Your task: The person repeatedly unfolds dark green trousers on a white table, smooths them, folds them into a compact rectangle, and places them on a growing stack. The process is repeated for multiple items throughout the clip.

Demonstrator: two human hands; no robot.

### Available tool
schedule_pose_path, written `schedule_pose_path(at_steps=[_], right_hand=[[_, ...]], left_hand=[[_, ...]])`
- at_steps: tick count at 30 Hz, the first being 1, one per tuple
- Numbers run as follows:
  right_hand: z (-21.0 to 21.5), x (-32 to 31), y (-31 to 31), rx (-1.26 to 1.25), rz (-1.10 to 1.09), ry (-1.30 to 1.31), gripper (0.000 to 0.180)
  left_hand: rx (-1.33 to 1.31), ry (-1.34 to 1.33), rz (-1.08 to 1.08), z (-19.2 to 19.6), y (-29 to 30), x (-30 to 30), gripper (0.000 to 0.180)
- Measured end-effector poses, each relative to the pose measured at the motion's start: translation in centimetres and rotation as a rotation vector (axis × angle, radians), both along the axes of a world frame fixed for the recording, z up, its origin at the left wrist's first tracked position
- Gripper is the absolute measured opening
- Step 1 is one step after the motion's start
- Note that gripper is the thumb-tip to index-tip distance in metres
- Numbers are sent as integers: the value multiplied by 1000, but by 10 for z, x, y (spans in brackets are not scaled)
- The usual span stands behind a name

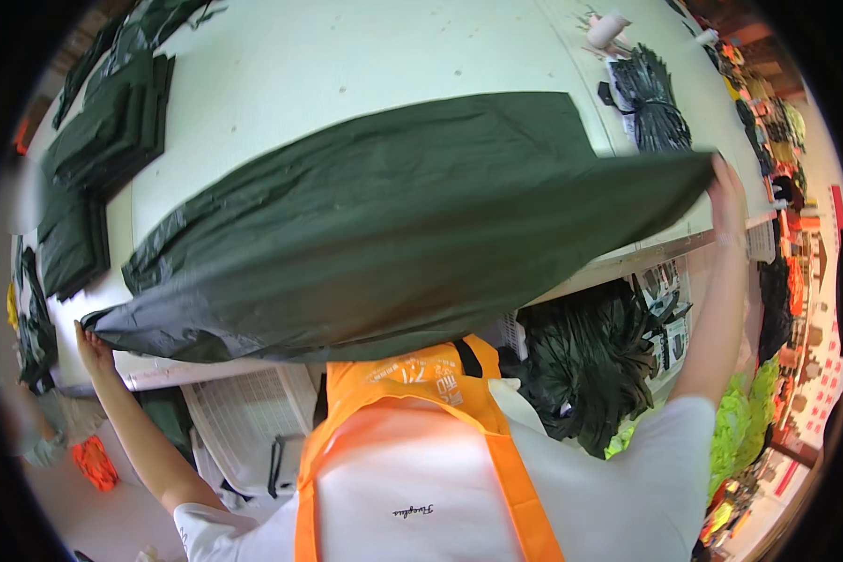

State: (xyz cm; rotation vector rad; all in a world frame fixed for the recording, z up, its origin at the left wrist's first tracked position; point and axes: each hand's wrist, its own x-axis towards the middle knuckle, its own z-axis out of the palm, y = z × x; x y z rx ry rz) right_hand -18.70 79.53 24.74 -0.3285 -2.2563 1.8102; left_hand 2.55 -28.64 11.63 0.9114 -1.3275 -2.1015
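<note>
A long dark green sheet of thin, slightly shiny cloth (375, 225) spans the pale worktable in front of me. Its far part lies on the tabletop, and its near edge is lifted and hangs over the table's front edge. At the far left end, my left hand (94, 348) pinches a gathered corner. My right hand (728, 192), its arm stretched wide, grips the opposite corner. Between the two hands the near edge sags in a curve and looks slightly blurred.
Stacked dark green folded cloth (112, 131) lies on the table's left side. At the right are a tied bundle of black strips (651, 94) and a pale thread cone (609, 30). Below the table are a white plastic crate (248, 421), a dark fabric heap (585, 365) and yellow-green material (745, 431).
</note>
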Motion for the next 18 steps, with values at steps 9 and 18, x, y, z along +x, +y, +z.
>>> schedule_pose_path(at_steps=[9, 18], right_hand=[[-164, -190, -19, 843, 191, -434, 58], [-218, -111, 0, 682, 89, -759, 56]], left_hand=[[-1045, -174, -113, -65, 202, -107, 54], [-1568, -942, -433, -106, 313, -56, 76]])
